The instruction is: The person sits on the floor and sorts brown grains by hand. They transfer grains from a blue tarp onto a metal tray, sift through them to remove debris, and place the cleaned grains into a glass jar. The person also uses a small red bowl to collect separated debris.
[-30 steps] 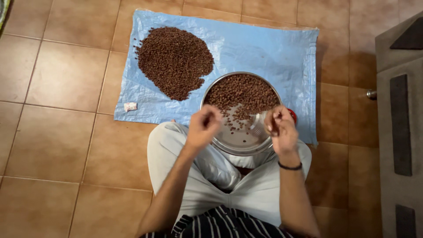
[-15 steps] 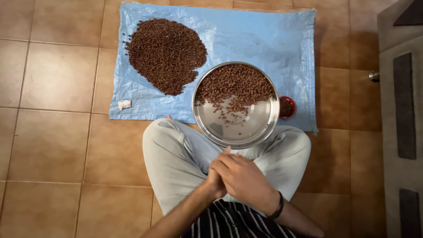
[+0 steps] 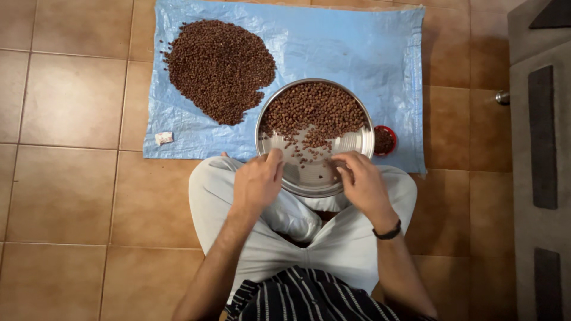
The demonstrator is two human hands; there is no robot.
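Observation:
A round steel plate (image 3: 351, 144) rests against my crossed legs on the blue plastic sheet (image 3: 357, 53). Brown grains (image 3: 314, 107) fill its far half, and a few lie loose toward the bare near half. My left hand (image 3: 257, 181) is curled at the plate's near-left rim, with a fingertip on the edge. My right hand (image 3: 360, 181), with a black band on the wrist, reaches over the near-right rim, its fingers bent onto the plate.
A large pile of the same brown grains (image 3: 219, 68) lies on the sheet's far left. A small red bowl (image 3: 385, 140) stands right of the plate. A small white scrap (image 3: 163, 138) lies at the sheet's left corner. Grey furniture (image 3: 538, 148) stands on the tiled floor at right.
One second ago both hands were raised over the plate. Half a second ago they were clasped together on my lap. Now they are apart at the plate's near rim.

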